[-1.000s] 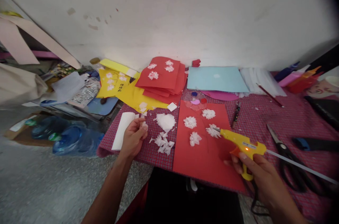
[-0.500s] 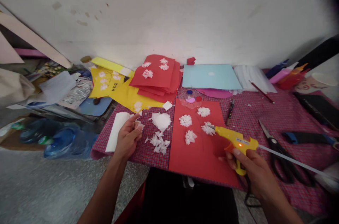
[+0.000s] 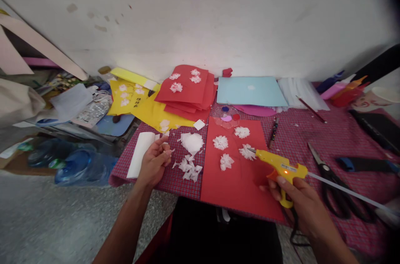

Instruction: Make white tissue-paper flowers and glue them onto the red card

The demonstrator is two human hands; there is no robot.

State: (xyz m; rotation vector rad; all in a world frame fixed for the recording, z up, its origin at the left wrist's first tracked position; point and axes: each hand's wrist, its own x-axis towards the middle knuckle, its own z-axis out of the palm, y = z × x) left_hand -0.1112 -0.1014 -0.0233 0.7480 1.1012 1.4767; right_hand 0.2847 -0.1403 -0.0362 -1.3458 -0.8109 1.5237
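Observation:
In my right hand (image 3: pixel 295 197) is a yellow hot glue gun (image 3: pixel 278 162), its orange light lit and a clear glue stick trailing out behind. The nozzle points left, at the edge of a white paper flower (image 3: pixel 247 151) on a red sheet of paper (image 3: pixel 231 187). Several similar flowers lie on that sheet. My left hand (image 3: pixel 155 160) is closed in a pinch above the table's left side; a small piece of white paper shows at its fingertips. Near it lie a white roll (image 3: pixel 139 153), a stack of white paper pieces (image 3: pixel 192 142) and a heap of crumpled paper petals (image 3: pixel 189 169).
Black scissors (image 3: pixel 325 172) and a blue-black cutter (image 3: pixel 365 164) lie at right. Behind are red cards (image 3: pixel 184 89) with flowers, yellow paper (image 3: pixel 151 110), a light-blue sheet (image 3: pixel 250 91) and a paint palette (image 3: pixel 223 122). Water bottles (image 3: pixel 84 168) stand on the floor at left.
The fingers of my left hand have curled in, the index finger no longer stretched out. My right hand holds the glue gun in nearly the same place; the whole view has shifted slightly.

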